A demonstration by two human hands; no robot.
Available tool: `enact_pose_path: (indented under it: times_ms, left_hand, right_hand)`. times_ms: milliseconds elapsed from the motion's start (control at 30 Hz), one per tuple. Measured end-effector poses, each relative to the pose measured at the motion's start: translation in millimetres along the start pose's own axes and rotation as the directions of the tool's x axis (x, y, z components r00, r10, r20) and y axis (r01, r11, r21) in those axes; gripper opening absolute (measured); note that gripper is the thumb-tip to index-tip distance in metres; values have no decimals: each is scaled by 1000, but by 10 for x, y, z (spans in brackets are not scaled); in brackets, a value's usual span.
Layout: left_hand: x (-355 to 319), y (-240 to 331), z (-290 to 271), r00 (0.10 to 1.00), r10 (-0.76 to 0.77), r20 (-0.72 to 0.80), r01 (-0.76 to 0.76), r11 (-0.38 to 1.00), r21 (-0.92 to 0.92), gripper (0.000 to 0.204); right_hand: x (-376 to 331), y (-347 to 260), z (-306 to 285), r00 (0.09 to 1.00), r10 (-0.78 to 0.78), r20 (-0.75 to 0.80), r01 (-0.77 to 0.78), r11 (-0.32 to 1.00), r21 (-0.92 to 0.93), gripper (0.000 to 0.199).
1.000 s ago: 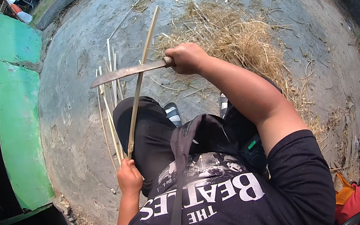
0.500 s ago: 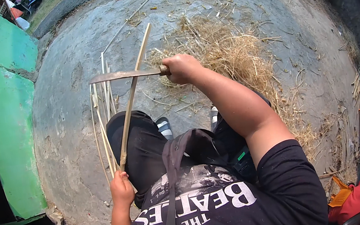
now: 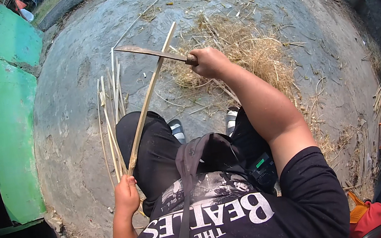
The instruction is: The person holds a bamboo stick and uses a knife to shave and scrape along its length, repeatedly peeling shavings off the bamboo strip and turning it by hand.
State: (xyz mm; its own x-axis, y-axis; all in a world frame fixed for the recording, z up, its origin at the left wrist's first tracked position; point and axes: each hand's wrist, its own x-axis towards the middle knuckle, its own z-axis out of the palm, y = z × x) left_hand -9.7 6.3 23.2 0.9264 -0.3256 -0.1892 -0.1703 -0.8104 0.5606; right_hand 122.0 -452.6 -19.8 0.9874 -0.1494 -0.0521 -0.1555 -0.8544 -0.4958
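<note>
My left hand (image 3: 126, 196) is closed around the near end of a long, narrow bamboo strip (image 3: 151, 93), which slants away over my left knee. My right hand (image 3: 210, 62) grips the wooden handle of a machete (image 3: 143, 52). Its long blade lies across the strip near the far end, pointing left and slightly away. Several thinner bamboo strips (image 3: 108, 115) lie beside my left leg and run down to my left hand; whether it holds any of them too, I cannot tell.
A heap of pale shavings (image 3: 250, 58) covers the ground ahead to the right. One long thin stick (image 3: 141, 19) lies farther off. At the left stands a green wall (image 3: 17, 156). Something red and orange (image 3: 374, 220) sits at the lower right.
My right hand and the machete have moved away and to the right, so the blade crosses nearer the strip's far end. The blade tip now angles away. The strip leans more to the right.
</note>
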Motion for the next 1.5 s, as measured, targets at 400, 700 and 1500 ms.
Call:
enact_pose_path:
  times_ms: [400, 700, 1500]
  left_hand:
    - [25, -95, 32, 999, -19, -27, 18, 998, -54, 44]
    - [41, -51, 62, 998, 28, -54, -29, 999, -18, 40]
    - [50, -19, -6, 1000, 0, -23, 1, 999, 34, 33]
  right_hand:
    - [-33, -225, 40, 979, -197, -58, 188, 974, -125, 20]
    - [-286, -676, 12, 938, -338, 72, 345, 918, -193, 19]
    - [-230, -638, 330, 891, -443, 95, 453, 874, -173, 15]
